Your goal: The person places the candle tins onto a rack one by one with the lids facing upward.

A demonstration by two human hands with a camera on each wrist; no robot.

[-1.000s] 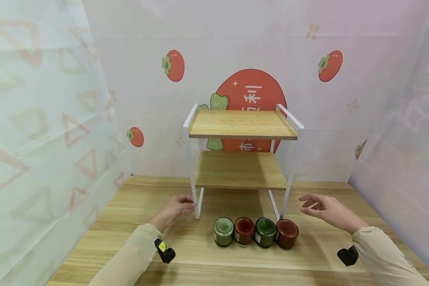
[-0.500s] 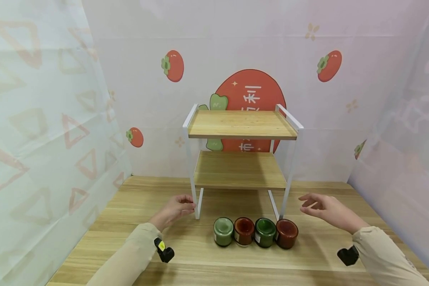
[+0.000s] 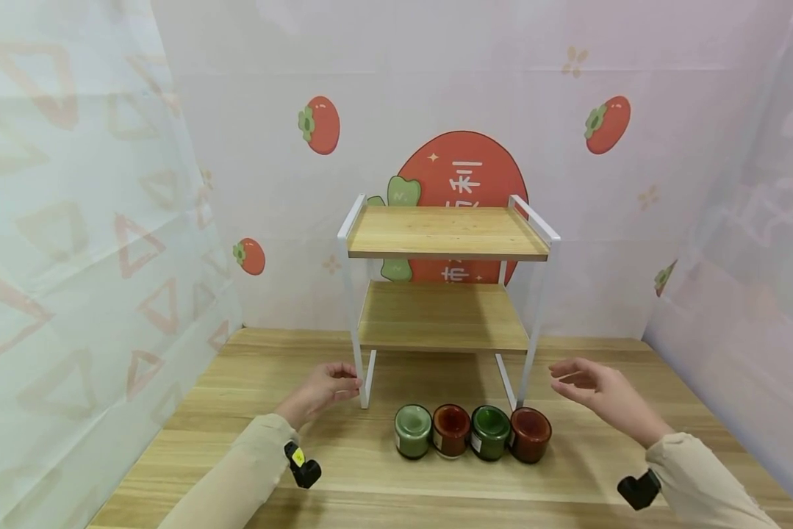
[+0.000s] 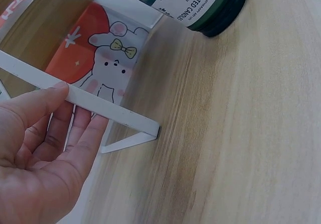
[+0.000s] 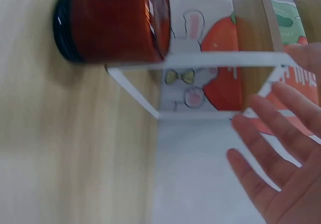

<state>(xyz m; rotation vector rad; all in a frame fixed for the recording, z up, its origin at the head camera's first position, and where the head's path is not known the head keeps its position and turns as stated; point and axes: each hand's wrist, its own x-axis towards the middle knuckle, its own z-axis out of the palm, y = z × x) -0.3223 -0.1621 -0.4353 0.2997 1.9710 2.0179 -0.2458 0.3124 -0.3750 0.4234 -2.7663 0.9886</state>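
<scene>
A white-framed shelf rack with wooden boards stands on the wooden table. My left hand pinches its front left leg low down, thumb on one side and fingers on the other. To the right of the rack, my right hand hovers apart from the front right leg, its fingers extended and holding nothing. A row of scented candle jars lines up before the rack: pale green, amber-red, dark green and dark red. Their dark rims face down.
Both rack boards, the upper and the lower, are bare. Printed cloth walls close off the back and both sides of the table.
My right hand has shifted slightly left, closer to the rack, with its fingers straightening a little. The left hand stays on the leg, and the rack and jars keep their places.
</scene>
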